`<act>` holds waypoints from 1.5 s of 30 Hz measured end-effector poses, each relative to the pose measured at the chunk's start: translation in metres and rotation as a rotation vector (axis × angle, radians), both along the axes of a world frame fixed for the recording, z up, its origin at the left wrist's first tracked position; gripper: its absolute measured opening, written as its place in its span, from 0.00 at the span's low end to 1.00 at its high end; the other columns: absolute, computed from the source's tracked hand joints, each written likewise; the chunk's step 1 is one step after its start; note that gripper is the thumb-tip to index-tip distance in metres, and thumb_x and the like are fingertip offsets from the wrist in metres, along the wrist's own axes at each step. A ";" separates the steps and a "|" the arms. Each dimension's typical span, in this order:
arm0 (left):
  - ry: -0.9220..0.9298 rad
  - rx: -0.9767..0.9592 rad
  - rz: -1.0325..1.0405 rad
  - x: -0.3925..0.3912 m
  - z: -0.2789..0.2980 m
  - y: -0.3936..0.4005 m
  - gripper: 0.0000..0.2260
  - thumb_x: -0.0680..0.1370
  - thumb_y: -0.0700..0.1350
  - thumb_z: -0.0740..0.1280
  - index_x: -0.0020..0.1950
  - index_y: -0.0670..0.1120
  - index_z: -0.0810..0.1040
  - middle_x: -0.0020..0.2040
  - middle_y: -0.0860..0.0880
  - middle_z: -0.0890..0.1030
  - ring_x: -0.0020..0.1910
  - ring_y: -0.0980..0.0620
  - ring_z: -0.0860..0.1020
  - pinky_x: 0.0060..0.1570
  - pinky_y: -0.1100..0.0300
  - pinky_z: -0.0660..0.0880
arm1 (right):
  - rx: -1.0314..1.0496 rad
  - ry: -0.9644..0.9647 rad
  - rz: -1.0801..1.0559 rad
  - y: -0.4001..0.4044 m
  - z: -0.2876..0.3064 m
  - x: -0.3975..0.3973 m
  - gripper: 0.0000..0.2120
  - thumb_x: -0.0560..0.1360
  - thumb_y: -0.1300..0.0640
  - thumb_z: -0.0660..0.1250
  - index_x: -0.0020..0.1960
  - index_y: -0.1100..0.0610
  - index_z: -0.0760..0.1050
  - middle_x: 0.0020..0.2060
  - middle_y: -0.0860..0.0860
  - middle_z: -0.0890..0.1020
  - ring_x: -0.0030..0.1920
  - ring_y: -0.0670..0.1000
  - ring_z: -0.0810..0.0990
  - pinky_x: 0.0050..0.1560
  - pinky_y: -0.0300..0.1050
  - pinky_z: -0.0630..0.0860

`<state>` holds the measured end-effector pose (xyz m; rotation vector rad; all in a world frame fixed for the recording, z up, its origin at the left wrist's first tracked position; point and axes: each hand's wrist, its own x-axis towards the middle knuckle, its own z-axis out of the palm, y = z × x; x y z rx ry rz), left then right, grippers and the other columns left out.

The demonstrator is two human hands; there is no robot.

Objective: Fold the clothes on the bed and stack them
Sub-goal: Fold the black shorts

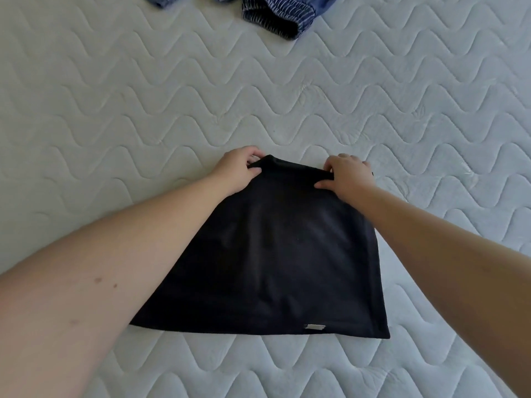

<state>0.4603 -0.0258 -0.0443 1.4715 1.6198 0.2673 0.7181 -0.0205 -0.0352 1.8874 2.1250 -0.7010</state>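
Note:
A black garment (275, 254) lies flat on the bed in front of me, folded into a rough trapezoid with a small pale label near its front edge. My left hand (238, 170) pinches its far left corner, fingers curled over the edge. My right hand (347, 175) grips the far right corner, thumb on top of the cloth. Both forearms reach out over the garment's sides.
The quilted pale grey mattress (143, 110) fills the view. A heap of blue clothes (275, 15), one striped and one denim-like, lies at the far edge near the top of the view.

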 end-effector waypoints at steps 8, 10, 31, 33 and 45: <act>0.012 0.000 0.008 0.027 0.005 0.015 0.10 0.76 0.49 0.71 0.55 0.48 0.80 0.50 0.52 0.78 0.53 0.50 0.77 0.49 0.61 0.69 | 0.011 -0.205 0.055 -0.001 0.010 0.031 0.20 0.75 0.38 0.67 0.59 0.51 0.74 0.53 0.54 0.80 0.56 0.57 0.76 0.57 0.52 0.65; -0.006 0.022 0.053 0.029 0.004 0.014 0.08 0.78 0.48 0.69 0.55 0.48 0.81 0.51 0.51 0.79 0.53 0.50 0.77 0.50 0.61 0.69 | 0.070 -0.206 0.046 -0.003 0.010 0.034 0.18 0.77 0.41 0.66 0.60 0.52 0.75 0.54 0.55 0.79 0.59 0.58 0.74 0.57 0.52 0.65; 0.132 0.355 -0.323 0.027 0.034 -0.182 0.08 0.74 0.41 0.73 0.53 0.44 0.85 0.47 0.47 0.81 0.50 0.47 0.76 0.51 0.53 0.75 | 0.316 0.048 -0.039 -0.201 0.021 0.038 0.12 0.72 0.66 0.68 0.54 0.57 0.81 0.51 0.54 0.80 0.52 0.60 0.76 0.54 0.52 0.67; 0.140 0.305 -0.361 0.031 0.026 -0.196 0.10 0.77 0.38 0.68 0.58 0.44 0.83 0.53 0.48 0.82 0.55 0.48 0.76 0.57 0.54 0.73 | 0.257 -0.009 -0.042 -0.208 0.015 0.035 0.15 0.74 0.64 0.67 0.60 0.56 0.79 0.58 0.53 0.78 0.59 0.59 0.74 0.59 0.51 0.64; 0.131 0.288 -0.442 0.009 0.021 -0.213 0.15 0.78 0.39 0.67 0.65 0.46 0.78 0.62 0.51 0.78 0.61 0.51 0.74 0.64 0.58 0.69 | 0.194 0.420 -0.939 -0.221 0.018 0.010 0.10 0.78 0.54 0.63 0.59 0.53 0.72 0.55 0.49 0.74 0.48 0.48 0.77 0.43 0.39 0.72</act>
